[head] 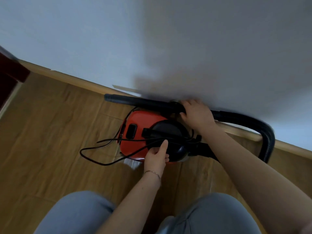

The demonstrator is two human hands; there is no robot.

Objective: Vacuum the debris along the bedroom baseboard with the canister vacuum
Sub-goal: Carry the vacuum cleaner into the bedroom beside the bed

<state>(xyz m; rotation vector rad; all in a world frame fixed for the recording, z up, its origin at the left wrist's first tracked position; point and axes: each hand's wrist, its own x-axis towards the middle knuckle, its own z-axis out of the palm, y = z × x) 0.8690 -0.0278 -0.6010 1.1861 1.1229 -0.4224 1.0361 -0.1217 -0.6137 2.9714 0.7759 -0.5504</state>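
A red and black canister vacuum [141, 130] stands on the wooden floor close to the wooden baseboard [81, 80]. Its black wand [135, 99] lies along the baseboard, nozzle end pointing left. My right hand [196, 114] is closed around the wand where it meets the ribbed black hose [268, 137], which loops to the right and back to the canister. My left hand [157, 157] rests on the canister's near side, thumb up against the loose black power cord [104, 146]; whether it grips the cord is unclear. No debris shows clearly.
A white wall [118, 39] rises behind the baseboard. A dark red piece of furniture [10, 75] stands at the far left. The cord trails in loops on the floor left of the canister. My knees in grey trousers [76, 215] fill the bottom edge.
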